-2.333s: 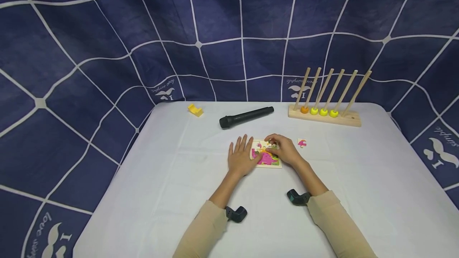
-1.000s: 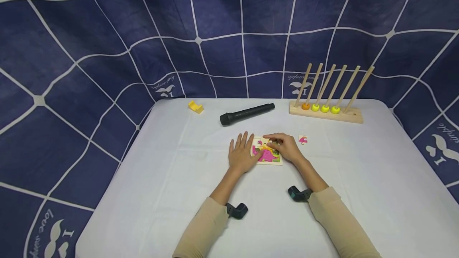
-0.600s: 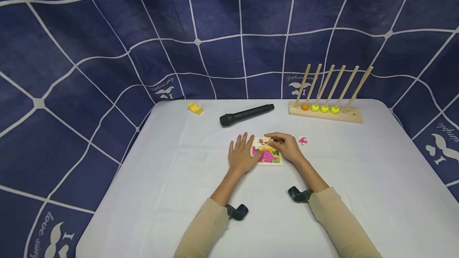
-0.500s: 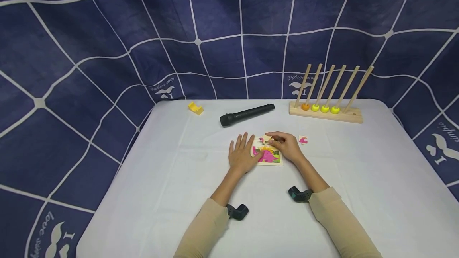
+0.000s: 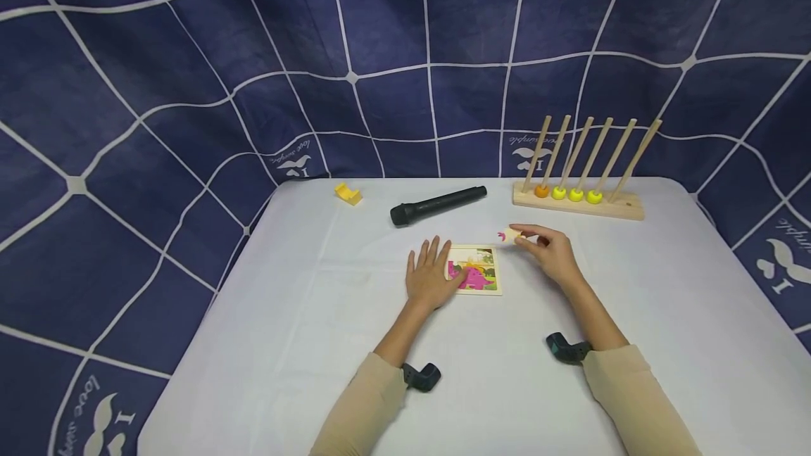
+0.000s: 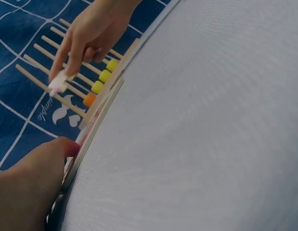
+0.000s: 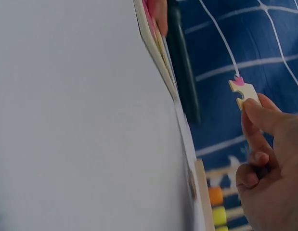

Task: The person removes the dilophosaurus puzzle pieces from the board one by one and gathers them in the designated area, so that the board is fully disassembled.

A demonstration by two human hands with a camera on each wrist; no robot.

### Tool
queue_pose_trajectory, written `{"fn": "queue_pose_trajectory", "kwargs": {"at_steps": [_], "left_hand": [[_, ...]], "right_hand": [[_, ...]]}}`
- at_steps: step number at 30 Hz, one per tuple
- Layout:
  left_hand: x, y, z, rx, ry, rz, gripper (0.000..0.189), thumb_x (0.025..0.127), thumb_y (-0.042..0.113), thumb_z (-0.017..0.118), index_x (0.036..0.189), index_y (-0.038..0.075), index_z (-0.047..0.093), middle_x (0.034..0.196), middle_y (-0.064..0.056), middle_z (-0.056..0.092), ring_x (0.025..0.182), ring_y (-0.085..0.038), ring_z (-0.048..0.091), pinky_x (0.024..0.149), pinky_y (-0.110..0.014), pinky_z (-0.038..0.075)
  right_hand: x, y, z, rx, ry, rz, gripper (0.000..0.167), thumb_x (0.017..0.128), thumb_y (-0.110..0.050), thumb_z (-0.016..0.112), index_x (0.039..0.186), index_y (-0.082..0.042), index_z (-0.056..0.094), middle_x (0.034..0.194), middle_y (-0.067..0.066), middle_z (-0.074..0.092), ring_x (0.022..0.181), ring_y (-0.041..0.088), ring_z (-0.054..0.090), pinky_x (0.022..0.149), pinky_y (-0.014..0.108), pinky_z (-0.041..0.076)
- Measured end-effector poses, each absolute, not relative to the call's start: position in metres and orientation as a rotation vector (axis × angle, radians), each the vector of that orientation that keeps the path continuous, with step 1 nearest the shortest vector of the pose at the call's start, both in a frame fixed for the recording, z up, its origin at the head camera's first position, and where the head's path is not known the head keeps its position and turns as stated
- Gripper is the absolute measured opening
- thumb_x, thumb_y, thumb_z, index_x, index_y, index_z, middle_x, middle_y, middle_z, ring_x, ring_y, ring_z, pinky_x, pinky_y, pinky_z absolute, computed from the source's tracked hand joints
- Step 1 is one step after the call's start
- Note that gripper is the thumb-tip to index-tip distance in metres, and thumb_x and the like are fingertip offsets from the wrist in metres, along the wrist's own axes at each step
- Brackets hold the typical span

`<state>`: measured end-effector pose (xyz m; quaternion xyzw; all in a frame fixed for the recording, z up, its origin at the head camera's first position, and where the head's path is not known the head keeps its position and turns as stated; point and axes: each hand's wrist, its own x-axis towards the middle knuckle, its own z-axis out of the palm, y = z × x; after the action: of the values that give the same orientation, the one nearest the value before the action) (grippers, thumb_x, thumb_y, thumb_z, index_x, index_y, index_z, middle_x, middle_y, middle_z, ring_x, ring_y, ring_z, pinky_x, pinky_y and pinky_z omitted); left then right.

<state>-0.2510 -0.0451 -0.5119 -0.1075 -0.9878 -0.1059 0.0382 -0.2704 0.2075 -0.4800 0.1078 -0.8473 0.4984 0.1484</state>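
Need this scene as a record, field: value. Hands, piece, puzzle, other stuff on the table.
left hand: spread on left side of puzzle
right hand: pinches piece
piece: held clear of puzzle
puzzle: upper left looks bare; partly hidden
mic: behind puzzle
yellow block: back left
abacus: back right, one orange bead, three yellow beads

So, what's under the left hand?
The left hand overlaps the white tabletop and left edge of the puzzle board, its thumb over the pink dinosaur. Anything directly beneath palm and thumb is hidden.
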Motion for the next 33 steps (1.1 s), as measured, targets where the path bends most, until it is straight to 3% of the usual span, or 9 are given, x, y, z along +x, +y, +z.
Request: {"fn": "queue_pose_trajectory", "kwargs": {"at_steps": [9,16,25,28,33], "left_hand": [[-0.251,-0.046,-0.514,-0.331,-3.023,-0.3,0.078,0.086,0.071,0.026,0.148,0.024,0.021,0.153,-0.001,0.015,0.14,-0.022,0.01,0.111,-0.046,0.005],[-0.25,-0.046,-0.514,-0.333,-3.024,-0.306,0.078,0.086,0.07,0.026,0.148,0.024,0.021,0.153,-0.002,0.015,0.14,-0.023,0.01,0.111,-0.046,0.005],[-0.25,-0.045,-0.514,-0.326,-3.037,-0.344,0.076,0.086,0.069,0.026,0.148,0.025,0.021,0.154,0.0,0.014,0.14,-0.021,0.008,0.111,-0.046,0.002],[-0.251,-0.045,-0.514,-0.328,-3.03,-0.352,0.075,0.086,0.068,0.028,0.148,0.024,0.023,0.154,0.0,0.015,0.14,-0.021,0.008,0.111,-0.046,0.003],[-0.251,-0.045,-0.514,-0.335,-3.023,-0.356,0.075,0.087,0.067,0.029,0.148,0.024,0.024,0.153,-0.001,0.016,0.14,-0.022,0.009,0.111,-0.046,0.003]], "right_hand": [[-0.26,0.28,-0.484,0.149,-2.537,1.281,0.031,0.087,-0.028,0.065,0.112,-0.011,0.068,0.092,0.01,0.064,0.051,0.014,0.034,0.044,0.028,0.03],[-0.257,0.304,-0.495,0.105,-2.681,1.257,0.035,0.09,-0.03,0.061,0.116,-0.007,0.065,0.102,0.015,0.063,0.079,0.015,0.047,0.062,0.025,0.036],[-0.261,0.3,-0.505,0.066,-2.687,1.127,0.029,0.09,-0.023,0.061,0.113,-0.007,0.066,0.098,0.018,0.064,0.092,0.03,0.054,0.076,0.043,0.042],[-0.262,0.299,-0.506,0.106,-2.671,1.048,0.026,0.089,-0.017,0.063,0.112,-0.005,0.066,0.093,0.018,0.063,0.091,0.033,0.053,0.077,0.046,0.041],[-0.263,0.299,-0.507,0.16,-2.66,0.964,0.024,0.087,-0.012,0.065,0.109,-0.003,0.067,0.09,0.018,0.06,0.082,0.029,0.05,0.067,0.037,0.036]]}}
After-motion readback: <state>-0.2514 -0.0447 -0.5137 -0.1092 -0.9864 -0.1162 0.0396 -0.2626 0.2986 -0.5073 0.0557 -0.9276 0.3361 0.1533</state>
